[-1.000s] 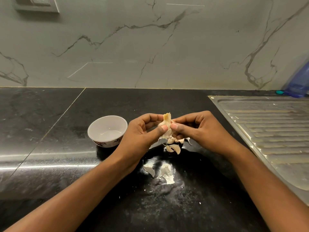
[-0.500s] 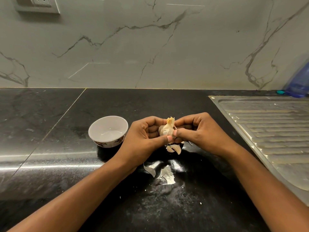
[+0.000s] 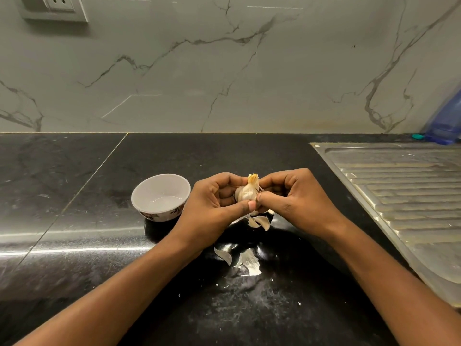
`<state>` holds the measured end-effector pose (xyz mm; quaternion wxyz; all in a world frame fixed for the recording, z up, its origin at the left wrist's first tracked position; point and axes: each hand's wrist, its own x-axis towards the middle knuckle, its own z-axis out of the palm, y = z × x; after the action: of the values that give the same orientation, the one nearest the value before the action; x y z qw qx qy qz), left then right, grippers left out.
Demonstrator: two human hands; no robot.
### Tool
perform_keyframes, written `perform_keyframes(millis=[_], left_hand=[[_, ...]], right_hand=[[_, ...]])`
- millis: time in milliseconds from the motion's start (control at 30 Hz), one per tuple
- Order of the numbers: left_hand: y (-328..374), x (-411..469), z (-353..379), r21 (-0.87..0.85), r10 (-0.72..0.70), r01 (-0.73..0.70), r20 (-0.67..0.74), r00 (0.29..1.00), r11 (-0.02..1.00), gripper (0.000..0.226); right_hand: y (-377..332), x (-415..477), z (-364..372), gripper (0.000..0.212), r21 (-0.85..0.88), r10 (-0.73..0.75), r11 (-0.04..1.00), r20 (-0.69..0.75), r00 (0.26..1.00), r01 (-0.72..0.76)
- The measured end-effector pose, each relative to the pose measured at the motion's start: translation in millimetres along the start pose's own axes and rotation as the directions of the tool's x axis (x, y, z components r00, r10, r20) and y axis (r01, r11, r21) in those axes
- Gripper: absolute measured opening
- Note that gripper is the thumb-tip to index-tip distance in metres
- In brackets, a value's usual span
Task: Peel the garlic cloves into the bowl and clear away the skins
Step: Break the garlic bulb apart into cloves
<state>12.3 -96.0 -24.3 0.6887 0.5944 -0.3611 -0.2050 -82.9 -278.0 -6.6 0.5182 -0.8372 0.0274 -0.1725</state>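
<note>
A pale garlic bulb with a yellowish stem tip is held above the black counter between both hands. My left hand grips it from the left, thumb pressed on its lower front. My right hand pinches it from the right, thumb beside the left thumb. Loose papery skins hang or lie just below the hands, and more skins lie on the counter nearer me. A small white bowl with a patterned outside stands to the left of my left hand; no cloves show inside it.
The black stone counter runs left and toward me, dusted with skin crumbs. A steel sink drainboard fills the right side. A blue plastic bottle stands at the far right against the marbled wall. A wall socket is at top left.
The hands have turned the bulb a little and drawn it lower between the fingers; the thumbs now meet at its lower front. Bowl and skins on the counter have not moved.
</note>
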Motion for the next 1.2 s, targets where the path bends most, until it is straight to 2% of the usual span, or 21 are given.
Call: perform_keyframes(millis=[133,333,500,833,967,1133,1200], left_hand=[[3,0,-2,-0.023,-0.001,0.001,0.019,1.000,1.000,0.037],[6,-1,-6,0.035,-0.034,0.030,0.129,0.991,0.999,0.039],[8,0,-6,0.013,-0.024,0.023,0.106,0.994,1.000,0.038],[5,0,-4,-0.004,0.015,-0.015,0.061,0.998,1.000,0.037],[6,0,-4,0.008,0.024,-0.025,0.057,0.998,1.000,0.036],[8,1,-6,-0.021,0.030,-0.029,0.039,0.999,0.999,0.035],[8,1,-4,-0.021,0.016,-0.015,0.059,0.998,1.000,0.035]], right_hand=[[-3,0,-8,0.018,0.077,0.035,0.996,0.039,0.999,-0.038],[-5,-2,-20,0.020,0.030,0.109,0.993,0.171,0.979,-0.116],[-9,-4,-10,0.014,-0.019,0.033,0.999,0.084,0.996,-0.032],[-6,-3,1,0.007,-0.049,-0.020,0.999,-0.022,1.000,0.019],[-6,-3,3,0.009,-0.039,-0.025,0.999,-0.028,0.999,0.024],[-8,-2,-5,0.016,0.109,0.040,0.993,0.027,0.999,-0.042],[-8,-1,-8,0.014,0.084,0.054,0.995,0.040,0.998,-0.057]])
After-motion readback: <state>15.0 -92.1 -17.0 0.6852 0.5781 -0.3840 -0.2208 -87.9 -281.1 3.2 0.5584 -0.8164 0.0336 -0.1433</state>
